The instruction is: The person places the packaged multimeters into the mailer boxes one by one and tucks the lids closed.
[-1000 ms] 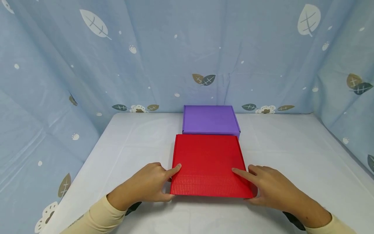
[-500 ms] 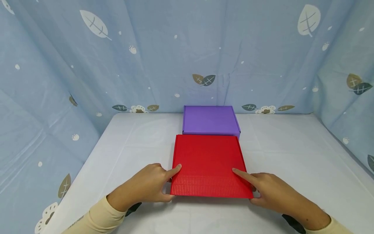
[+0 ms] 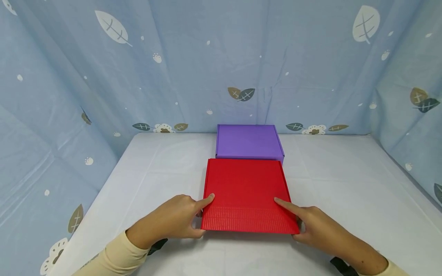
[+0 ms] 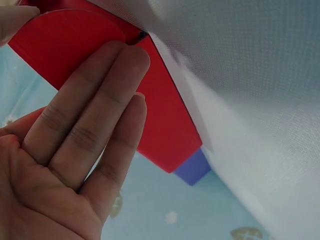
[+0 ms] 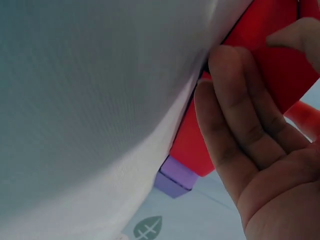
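Observation:
A red cardboard box [image 3: 245, 184] lies on the white-covered table, its lid lowered and a creased front flap [image 3: 250, 220] pointing toward me. My left hand [image 3: 179, 216] holds the lid's left front corner, index finger on top and thumb at the flap's edge. At the right front corner, my right hand [image 3: 317, 226] grips the lid the same way. In the left wrist view, the other fingers [image 4: 102, 100] lie against a rounded red side flap [image 4: 70, 45]. The right wrist view has fingers [image 5: 230, 90] along the box's right side [image 5: 192, 142]. The box's inside is hidden.
Directly behind the red box sits a closed purple box [image 3: 248, 141], its near side partly covered in the head view. A blue curtain [image 3: 193, 69] with leaf prints rises behind the table [image 3: 165, 168] and along both sides.
The right hand's fingers have shifted slightly at the box's right front corner, drawing in closer to its side. The left hand and both boxes stay nearly where they were.

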Available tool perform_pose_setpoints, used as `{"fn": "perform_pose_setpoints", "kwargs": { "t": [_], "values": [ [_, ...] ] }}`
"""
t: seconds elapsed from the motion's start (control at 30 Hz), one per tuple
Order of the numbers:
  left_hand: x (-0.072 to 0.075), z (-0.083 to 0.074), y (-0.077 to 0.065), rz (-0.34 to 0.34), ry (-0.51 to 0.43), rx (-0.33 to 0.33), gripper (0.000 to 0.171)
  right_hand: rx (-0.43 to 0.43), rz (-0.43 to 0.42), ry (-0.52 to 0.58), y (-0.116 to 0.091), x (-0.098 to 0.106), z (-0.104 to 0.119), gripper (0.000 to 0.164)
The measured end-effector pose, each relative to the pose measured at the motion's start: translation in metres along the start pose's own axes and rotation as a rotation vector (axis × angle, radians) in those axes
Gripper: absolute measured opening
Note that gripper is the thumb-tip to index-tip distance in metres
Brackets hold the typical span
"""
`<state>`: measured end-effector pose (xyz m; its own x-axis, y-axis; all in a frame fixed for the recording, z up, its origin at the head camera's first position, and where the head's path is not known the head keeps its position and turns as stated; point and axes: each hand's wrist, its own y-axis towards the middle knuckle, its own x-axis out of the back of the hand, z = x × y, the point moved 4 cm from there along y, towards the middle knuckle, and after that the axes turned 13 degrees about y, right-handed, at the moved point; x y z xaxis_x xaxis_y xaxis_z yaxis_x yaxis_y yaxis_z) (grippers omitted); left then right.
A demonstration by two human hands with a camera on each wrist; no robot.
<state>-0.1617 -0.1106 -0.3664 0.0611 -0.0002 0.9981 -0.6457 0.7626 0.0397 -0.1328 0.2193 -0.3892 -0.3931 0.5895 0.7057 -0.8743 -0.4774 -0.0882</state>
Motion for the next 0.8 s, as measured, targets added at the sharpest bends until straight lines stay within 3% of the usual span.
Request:
{"fn": "perform_pose_setpoints", "kwargs": {
  "t": [0.33,0.57,0.67,0.8],
  "values": [
    [0.000,-0.001,-0.003,0.044,-0.100,0.042,0.075,0.023,-0.076,-0.184,-0.004,-0.011,-0.001,0.095],
    [-0.003,-0.003,-0.003,-0.005,-0.052,0.042,0.077,0.075,-0.134,-0.301,-0.005,-0.013,0.005,0.095],
    [-0.004,-0.003,-0.003,-0.005,-0.035,0.042,0.080,0.089,-0.109,-0.270,-0.005,-0.012,0.006,0.095],
    [-0.004,-0.002,-0.004,0.006,-0.010,0.037,0.084,0.057,-0.017,-0.150,-0.004,-0.005,0.004,0.091]
  ]
}}
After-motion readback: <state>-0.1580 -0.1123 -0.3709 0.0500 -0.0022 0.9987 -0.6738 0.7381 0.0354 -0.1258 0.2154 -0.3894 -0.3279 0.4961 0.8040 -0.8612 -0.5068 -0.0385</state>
